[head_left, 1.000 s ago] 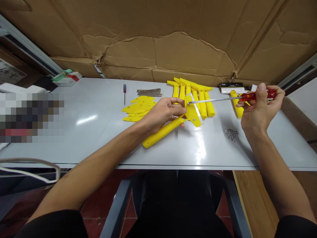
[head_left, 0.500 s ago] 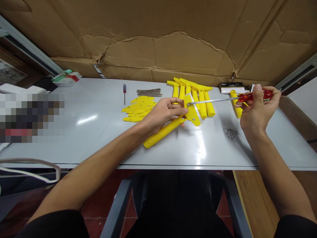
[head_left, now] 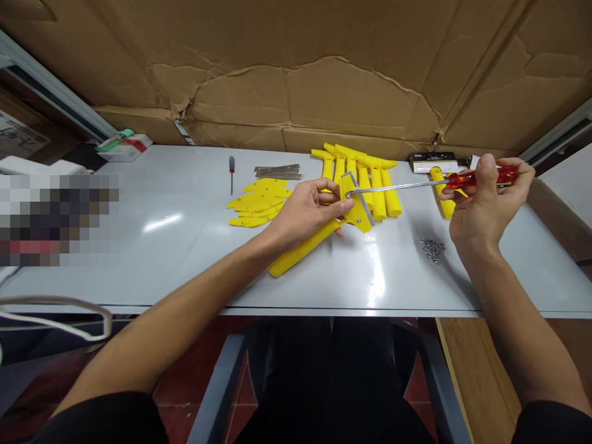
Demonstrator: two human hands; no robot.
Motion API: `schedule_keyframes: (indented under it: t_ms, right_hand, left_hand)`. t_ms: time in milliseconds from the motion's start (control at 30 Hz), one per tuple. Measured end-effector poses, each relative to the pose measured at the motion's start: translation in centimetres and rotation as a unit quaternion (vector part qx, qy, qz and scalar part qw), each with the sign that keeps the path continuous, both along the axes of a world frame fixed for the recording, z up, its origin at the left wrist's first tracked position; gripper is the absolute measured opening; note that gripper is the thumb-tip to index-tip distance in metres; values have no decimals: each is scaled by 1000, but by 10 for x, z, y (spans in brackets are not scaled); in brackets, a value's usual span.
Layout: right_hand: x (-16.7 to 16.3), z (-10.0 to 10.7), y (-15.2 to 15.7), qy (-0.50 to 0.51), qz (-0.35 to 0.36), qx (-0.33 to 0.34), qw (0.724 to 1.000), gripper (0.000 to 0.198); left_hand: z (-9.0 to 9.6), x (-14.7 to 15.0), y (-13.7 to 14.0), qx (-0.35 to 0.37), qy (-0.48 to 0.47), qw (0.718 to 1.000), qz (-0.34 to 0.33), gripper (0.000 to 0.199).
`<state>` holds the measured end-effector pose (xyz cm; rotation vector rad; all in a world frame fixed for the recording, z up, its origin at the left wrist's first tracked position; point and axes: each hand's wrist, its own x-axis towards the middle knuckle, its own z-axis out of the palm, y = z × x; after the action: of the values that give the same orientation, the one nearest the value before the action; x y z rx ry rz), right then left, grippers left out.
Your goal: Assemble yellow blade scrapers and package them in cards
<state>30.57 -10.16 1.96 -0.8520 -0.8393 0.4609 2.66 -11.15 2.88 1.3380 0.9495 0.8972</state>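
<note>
We see the left hand (head_left: 314, 206) curled around the head end of a yellow scraper (head_left: 317, 240), thumb pressed on top and fingers partly hidden behind it. The scraper lies slantwise above the desk (head_left: 194, 265), its handle slanting back toward the near edge beneath the forearm and its blade (head_left: 367, 206) facing right. We judge that this firm pinch close to the head keeps the piece from twisting.

The right hand (head_left: 483, 200) is closed around the red handle of a screwdriver (head_left: 462, 179), the thumb uppermost. Its long shaft runs nearly level to the left, and the tip meets the upper fastening point of the head, close to the left thumb; we cannot tell how well it is seated. The lower screw (head_left: 359, 221) sits in the head, clear of the fingers.

The loose screws (head_left: 432, 250) are heaped near the right wrist, presumably for easy picking by that hand. Yellow plates (head_left: 259, 202) and metal strips (head_left: 277, 171) lie in separate piles beyond the left forearm, while yellow handles (head_left: 391, 196) stand side by side behind the work, which we take as sorting by kind.
</note>
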Motion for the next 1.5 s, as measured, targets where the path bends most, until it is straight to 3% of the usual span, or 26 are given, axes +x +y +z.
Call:
schedule_keyframes:
  t_ms: [300, 700, 933, 1167, 1333, 1500]
  right_hand:
    - [-2, 1, -2, -11, -8, 12, 1000, 58]
    - [16, 3, 7, 29, -41, 41, 998, 54]
    - [26, 1, 12, 50, -50, 18, 997, 42]
    - [21, 14, 1, -3, -50, 70, 996, 39]
    - [10, 14, -5, -31, -24, 38, 999, 40]
    - [9, 5, -1, 6, -14, 19, 1000, 41]
  left_hand:
    - [0, 3, 0, 0, 9, 1000, 7, 19]
    - [6, 2, -6, 16, -22, 999, -35, 40]
    - [9, 2, -8, -11, 0, 998, -55, 45]
    - [7, 1, -9, -62, 28, 995, -74, 29]
    - [5, 2, -9, -69, 61, 993, -75, 33]
    - [3, 1, -7, -62, 76, 992, -81, 36]
